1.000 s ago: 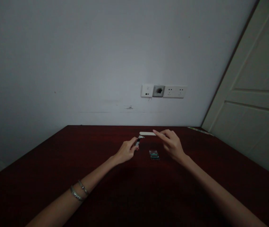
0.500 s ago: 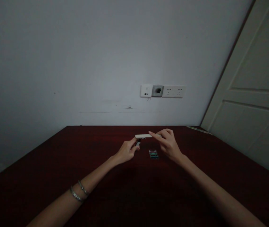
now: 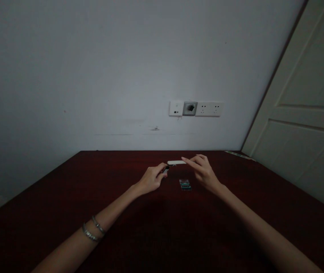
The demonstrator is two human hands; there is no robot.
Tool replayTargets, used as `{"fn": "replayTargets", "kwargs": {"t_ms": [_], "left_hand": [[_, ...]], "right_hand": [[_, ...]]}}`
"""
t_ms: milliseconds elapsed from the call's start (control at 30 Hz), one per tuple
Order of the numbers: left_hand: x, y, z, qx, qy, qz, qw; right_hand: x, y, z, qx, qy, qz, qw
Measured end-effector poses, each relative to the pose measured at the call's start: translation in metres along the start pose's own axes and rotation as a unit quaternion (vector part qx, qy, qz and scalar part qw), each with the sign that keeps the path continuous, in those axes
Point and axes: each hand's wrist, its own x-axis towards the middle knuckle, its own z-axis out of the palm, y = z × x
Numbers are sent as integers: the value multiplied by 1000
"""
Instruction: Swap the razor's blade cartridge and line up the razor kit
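Observation:
Over the dark red table, my right hand (image 3: 203, 172) pinches a slim white bar-shaped piece (image 3: 176, 162), seen almost edge-on. Small bits stick out from its underside, too small to name. Closed around a small black and grey object (image 3: 165, 170) is my left hand (image 3: 152, 177); the fingers cover much of that object, and its kind does not show. The white piece's left end lies just above and beside that object, and I cannot tell whether they touch. A small clear packet with green and dark stripes (image 3: 185, 184) lies on the table below the hands.
The dark red tabletop (image 3: 107, 170) runs back to a pale wall with a row of sockets (image 3: 209, 109). At the right stands a white panelled door (image 3: 307, 121). A thin pale strip (image 3: 240, 155) lies at the table's far right corner.
The white piece has shifted slightly right, drawing away from my left fingertips. My left hand has moved slightly left and lower with the black and grey object. The packet stays in place.

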Motion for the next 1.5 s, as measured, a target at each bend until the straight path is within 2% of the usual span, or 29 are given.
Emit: {"fn": "replayTargets", "kwargs": {"t_ms": [100, 200, 367, 500, 733, 900, 1000, 1133, 1333, 1500], "left_hand": [[0, 0, -1, 15, -1, 1, 1000], [-1, -2, 0, 20, -1, -5, 1000], [1, -4, -1, 25, 10, 7, 1000], [2, -4, -4, 6, 21, 7, 1000], [1, -1, -4, 12, 13, 17, 1000], [3, -2, -7, 19, 22, 24, 999], [3, -3, -7, 27, 15, 23, 999], [2, -2, -7, 37, 5, 22, 999], [1, -8, -3, 13, -14, -11, 1000], [0, -8, 2, -14, -14, -21, 1000]], "right_hand": [[-5, 11, -2, -6, 22, 14, 1000], [-1, 8, -5, -2, 42, 10, 999], [-2, 5, -1, 12, -12, -25, 1000], [-8, 17, -2, 5, -6, -2, 1000], [1, 1, -6, 14, -14, -14, 1000], [-6, 14, -5, 0, -17, -2, 1000], [-2, 7, -8, -1, -7, -2, 1000], [1, -4, -5, 3, -29, -32, 999], [-11, 18, -4, -29, -48, -9, 998], [-2, 7, -8, -50, -59, -9, 997]]}}
